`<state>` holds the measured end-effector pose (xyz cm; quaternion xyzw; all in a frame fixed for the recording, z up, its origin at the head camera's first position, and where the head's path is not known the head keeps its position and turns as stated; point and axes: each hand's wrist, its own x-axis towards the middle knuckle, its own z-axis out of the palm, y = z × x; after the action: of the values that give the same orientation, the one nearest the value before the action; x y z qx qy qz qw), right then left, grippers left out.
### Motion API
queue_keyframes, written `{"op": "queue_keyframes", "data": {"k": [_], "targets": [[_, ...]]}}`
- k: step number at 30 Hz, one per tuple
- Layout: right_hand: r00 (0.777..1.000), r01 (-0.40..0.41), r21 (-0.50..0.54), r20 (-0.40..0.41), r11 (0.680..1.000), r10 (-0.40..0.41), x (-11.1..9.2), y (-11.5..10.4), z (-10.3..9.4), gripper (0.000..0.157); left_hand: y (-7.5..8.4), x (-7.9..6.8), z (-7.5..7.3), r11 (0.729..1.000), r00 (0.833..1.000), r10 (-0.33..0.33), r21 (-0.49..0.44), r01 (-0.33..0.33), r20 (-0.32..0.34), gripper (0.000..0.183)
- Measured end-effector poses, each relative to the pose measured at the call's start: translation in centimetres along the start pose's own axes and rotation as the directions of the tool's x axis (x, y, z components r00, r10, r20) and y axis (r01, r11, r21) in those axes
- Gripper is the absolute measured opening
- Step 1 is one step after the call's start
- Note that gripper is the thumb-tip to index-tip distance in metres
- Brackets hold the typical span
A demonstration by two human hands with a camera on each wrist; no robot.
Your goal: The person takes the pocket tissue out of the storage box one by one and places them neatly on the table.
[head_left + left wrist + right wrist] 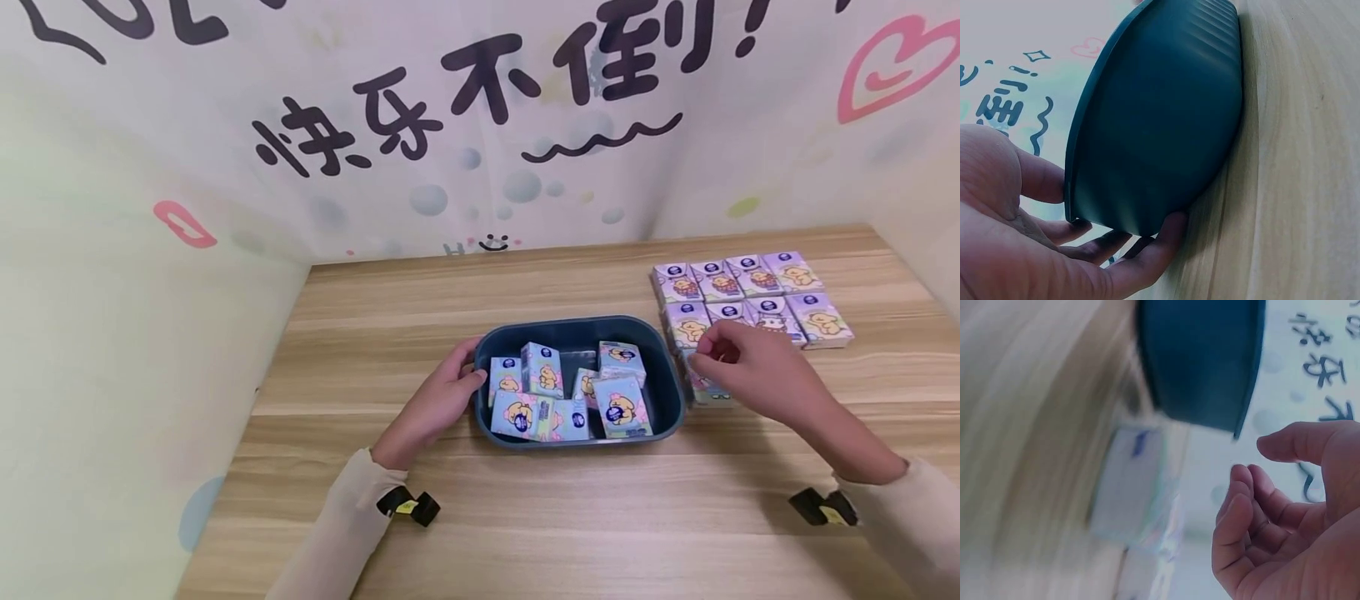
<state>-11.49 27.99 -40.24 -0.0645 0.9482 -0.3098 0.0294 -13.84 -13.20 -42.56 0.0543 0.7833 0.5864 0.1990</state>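
A dark teal plastic bin (pixel 667 396) rests on the table with several small blue tissue packs (pixel 624 407) lying loosely inside. My left hand (pixel 438 398) grips its left end, thumb at the rim and fingers round the outer wall (pixel 1147 112). Just right of the bin, my right hand (pixel 757 371) hovers over a blue tissue pack (pixel 708 397) on the table. Its fingers are loosely bent, with a gap to the thumb and nothing between them. In the right wrist view that pack (pixel 1125 487) lies below the fingertips, blurred and apart from them.
Two rows of purple tissue packs (pixel 821 321) sit side by side behind the right hand, which partly covers the nearer row. A printed white cloth (pixel 480 183) stands along the table's back edge, and a pale wall (pixel 112 333) rises at the left.
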Motion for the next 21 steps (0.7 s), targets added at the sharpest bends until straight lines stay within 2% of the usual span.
{"op": "queue_keyframes", "data": {"k": [4,8,12,18,21], "targets": [[0.997,0.065,-0.004,0.030,0.998,-0.064,0.2,-2.5,0.3,0.012,0.0,0.0,-0.1,1.000,1.000,0.007,0.003,-0.007,0.005,0.054],[0.991,0.124,-0.035,0.055,0.992,-0.122,0.3,-4.7,0.9,0.013,0.0,0.1,-0.1,1.000,1.000,0.008,0.004,-0.008,0.009,0.054],[0.984,0.148,-0.092,0.117,0.985,-0.137,0.2,-6.4,1.4,0.026,0.0,0.1,-0.1,1.000,1.000,0.000,-0.001,0.000,0.015,0.054],[0.974,0.116,-0.210,0.214,0.971,-0.070,-0.2,-8.1,2.8,0.058,0.0,0.0,-0.2,1.000,1.000,-0.013,-0.002,0.013,0.012,0.053],[0.969,0.120,-0.227,0.237,0.966,-0.065,-0.3,-8.5,3.6,0.063,0.1,0.0,-0.2,1.000,1.000,-0.017,0.004,0.017,0.012,0.053]]}}
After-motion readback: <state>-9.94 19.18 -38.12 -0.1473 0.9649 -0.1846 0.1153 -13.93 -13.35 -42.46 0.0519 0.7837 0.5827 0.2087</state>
